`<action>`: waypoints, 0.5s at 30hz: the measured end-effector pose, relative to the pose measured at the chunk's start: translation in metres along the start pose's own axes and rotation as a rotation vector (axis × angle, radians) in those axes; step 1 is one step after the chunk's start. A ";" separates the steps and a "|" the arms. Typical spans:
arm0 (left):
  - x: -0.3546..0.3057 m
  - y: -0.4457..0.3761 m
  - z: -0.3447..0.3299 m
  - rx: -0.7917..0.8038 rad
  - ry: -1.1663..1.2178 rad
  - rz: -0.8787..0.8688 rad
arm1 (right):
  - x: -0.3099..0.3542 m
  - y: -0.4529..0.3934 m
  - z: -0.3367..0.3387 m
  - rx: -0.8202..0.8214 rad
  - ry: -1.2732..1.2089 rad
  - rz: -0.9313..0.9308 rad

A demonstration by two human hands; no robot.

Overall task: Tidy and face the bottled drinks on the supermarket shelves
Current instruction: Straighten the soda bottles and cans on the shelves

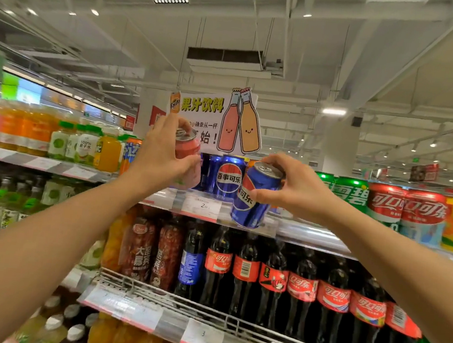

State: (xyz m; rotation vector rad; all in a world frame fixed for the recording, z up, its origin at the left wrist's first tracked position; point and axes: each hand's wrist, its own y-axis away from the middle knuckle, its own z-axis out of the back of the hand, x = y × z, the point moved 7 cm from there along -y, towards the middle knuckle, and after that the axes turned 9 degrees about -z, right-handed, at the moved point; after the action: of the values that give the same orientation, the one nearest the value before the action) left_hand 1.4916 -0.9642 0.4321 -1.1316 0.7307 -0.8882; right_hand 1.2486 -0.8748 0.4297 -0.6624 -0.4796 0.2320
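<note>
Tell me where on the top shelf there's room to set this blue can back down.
The clearest gap is on the top shelf, right of the standing Pepsi can and behind the tilted blue can in the right hand. Rightward, green cans and red cans are packed tight. The left hand holds a pink can over the left end.

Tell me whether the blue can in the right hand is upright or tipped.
Tipped. The blue can leans with its top toward the right, gripped by the right hand, unlike the upright blue can standing behind it on the shelf.
</note>
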 end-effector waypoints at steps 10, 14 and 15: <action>0.008 0.058 0.064 0.105 -0.045 0.009 | 0.063 -0.117 -0.039 0.054 0.095 0.112; 0.016 0.080 0.081 0.123 -0.065 0.024 | 0.061 -0.148 -0.064 0.162 0.268 0.071; 0.018 0.085 0.085 0.125 -0.066 0.025 | 0.059 -0.154 -0.069 0.189 0.313 0.052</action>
State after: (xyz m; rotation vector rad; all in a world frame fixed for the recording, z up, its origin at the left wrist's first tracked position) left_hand 1.5912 -0.9286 0.3732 -1.0342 0.6251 -0.8598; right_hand 1.3430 -1.0087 0.5014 -0.5142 -0.1380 0.2148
